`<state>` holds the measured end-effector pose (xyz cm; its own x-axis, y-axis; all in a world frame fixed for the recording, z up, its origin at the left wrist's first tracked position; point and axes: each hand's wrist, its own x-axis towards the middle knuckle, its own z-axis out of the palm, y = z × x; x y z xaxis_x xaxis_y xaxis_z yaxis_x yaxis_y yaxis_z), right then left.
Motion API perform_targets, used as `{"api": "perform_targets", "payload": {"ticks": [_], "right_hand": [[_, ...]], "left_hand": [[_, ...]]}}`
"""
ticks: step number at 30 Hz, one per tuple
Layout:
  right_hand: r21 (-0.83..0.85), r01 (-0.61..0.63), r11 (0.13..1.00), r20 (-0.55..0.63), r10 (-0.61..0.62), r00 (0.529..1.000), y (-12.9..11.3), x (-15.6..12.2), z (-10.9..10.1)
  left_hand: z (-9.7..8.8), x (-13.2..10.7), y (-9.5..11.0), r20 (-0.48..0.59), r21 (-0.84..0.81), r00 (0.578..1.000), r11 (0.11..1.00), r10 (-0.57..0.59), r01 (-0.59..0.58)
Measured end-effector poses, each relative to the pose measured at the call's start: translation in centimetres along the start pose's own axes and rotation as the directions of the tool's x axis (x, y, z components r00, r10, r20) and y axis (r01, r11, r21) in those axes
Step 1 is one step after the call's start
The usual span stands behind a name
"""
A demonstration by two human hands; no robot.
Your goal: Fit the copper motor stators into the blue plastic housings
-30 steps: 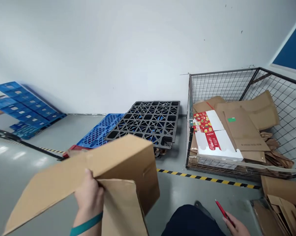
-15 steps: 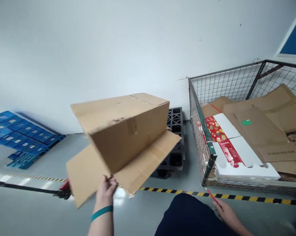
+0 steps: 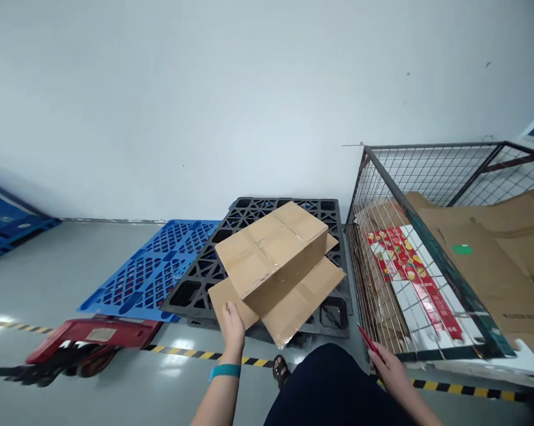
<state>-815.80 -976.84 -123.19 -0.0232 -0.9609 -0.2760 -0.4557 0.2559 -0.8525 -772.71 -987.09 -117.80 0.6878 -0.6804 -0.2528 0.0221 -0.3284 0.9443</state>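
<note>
A brown cardboard box (image 3: pixel 276 242) lies at a slant over the black plastic pallet (image 3: pixel 196 269), its flaps spread out beneath and in front. My left hand (image 3: pixel 234 327), with a teal band on the wrist, is closed at the box's near left flap (image 3: pixel 222 299); some of its fingers are hidden. Down at the right, beside the wire mesh cage (image 3: pixel 436 251), my right hand (image 3: pixel 389 367) grips a slim red utility knife (image 3: pixel 367 339) that points up and left. It is apart from the box.
The cage holds flattened cardboard (image 3: pixel 498 266) and a white and red printed carton (image 3: pixel 409 266). Left of the black pallet lies a blue pallet (image 3: pixel 155 266), with a red pallet jack (image 3: pixel 93 334) at its front. Yellow and black floor tape (image 3: pixel 196 354) runs across in front.
The box has come down and to the right onto the black pallet, and my left hand has moved with it. My view has turned left, bringing more pallets into sight.
</note>
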Motion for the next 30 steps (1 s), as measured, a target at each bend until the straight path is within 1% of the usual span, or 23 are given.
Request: {"api": "perform_targets", "payload": {"ticks": [2,4,6,7,8,9,11,12,14,15,16,18,20,22,23,25,27,30], "right_hand": [[-0.002,0.013,1.000,0.008,-0.013,1.000,-4.5,1.7,2.4],[-0.024,0.050,0.998,0.013,-0.050,0.999,-8.9,3.7,4.7],[-0.075,0.116,0.990,0.021,-0.115,0.993,-13.0,5.9,6.8],[-0.107,0.154,0.982,0.030,-0.151,0.988,-14.9,7.2,7.8],[-0.143,0.186,0.972,0.043,-0.182,0.982,-16.7,8.7,8.7],[-0.184,0.212,0.960,0.064,-0.204,0.977,-18.6,10.3,9.5],[-0.301,0.250,0.920,0.124,-0.222,0.967,-22.3,13.9,11.2],[-0.387,0.261,0.884,0.159,-0.215,0.964,-24.3,16.0,12.0],[-0.569,0.270,0.777,0.220,-0.173,0.960,-28.7,20.3,13.9],[-0.648,0.271,0.712,0.241,-0.145,0.960,-31.0,22.5,15.0],[-0.688,0.277,0.671,0.259,-0.130,0.957,-33.2,24.7,16.2],[-0.721,0.302,0.623,0.301,-0.111,0.947,-37.4,28.8,18.6],[-0.730,0.332,0.598,0.345,-0.098,0.933,-40.6,32.1,20.9],[-0.741,0.359,0.567,0.388,-0.075,0.919,-42.4,34.4,22.5],[-0.747,0.373,0.551,0.409,-0.063,0.911,-42.8,35.1,23.0],[-0.757,0.403,0.514,0.449,-0.040,0.893,-42.8,35.7,23.3],[-0.765,0.437,0.472,0.486,-0.022,0.874,-42.0,35.4,22.7],[-0.773,0.483,0.412,0.533,0.008,0.846,-40.2,33.6,20.9]], "left_hand": [[-0.1,2.4,0.6,0.056,0.091,0.994,0.991,0.096,-0.101],[-0.1,4.6,1.0,0.110,0.150,0.983,0.975,0.150,-0.165],[0.1,6.4,0.9,0.163,0.218,0.965,0.947,0.204,-0.237],[0.3,7.0,0.7,0.194,0.275,0.950,0.916,0.245,-0.292],[0.4,7.6,0.4,0.230,0.346,0.929,0.868,0.290,-0.357],[0.4,8.0,0.1,0.274,0.423,0.903,0.801,0.332,-0.423],[0.5,8.5,-0.4,0.357,0.555,0.849,0.642,0.390,-0.529],[0.5,8.7,-0.6,0.384,0.598,0.829,0.575,0.407,-0.559],[0.4,8.6,-0.5,0.414,0.673,0.804,0.451,0.427,-0.587],[0.3,8.6,-0.3,0.421,0.707,0.797,0.393,0.433,-0.588],[0.2,8.4,0.1,0.426,0.739,0.796,0.342,0.430,-0.581],[0.1,8.1,0.9,0.433,0.790,0.810,0.265,0.395,-0.552],[0.2,7.7,1.6,0.435,0.823,0.832,0.222,0.345,-0.523],[0.4,7.5,2.0,0.430,0.844,0.851,0.199,0.301,-0.497],[0.6,7.4,2.1,0.425,0.853,0.861,0.194,0.282,-0.484],[1.1,7.3,2.2,0.399,0.871,0.884,0.201,0.244,-0.449],[1.5,7.3,2.0,0.370,0.883,0.906,0.225,0.203,-0.411],[1.8,7.5,1.5,0.353,0.881,0.922,0.275,0.161,-0.385]]}}
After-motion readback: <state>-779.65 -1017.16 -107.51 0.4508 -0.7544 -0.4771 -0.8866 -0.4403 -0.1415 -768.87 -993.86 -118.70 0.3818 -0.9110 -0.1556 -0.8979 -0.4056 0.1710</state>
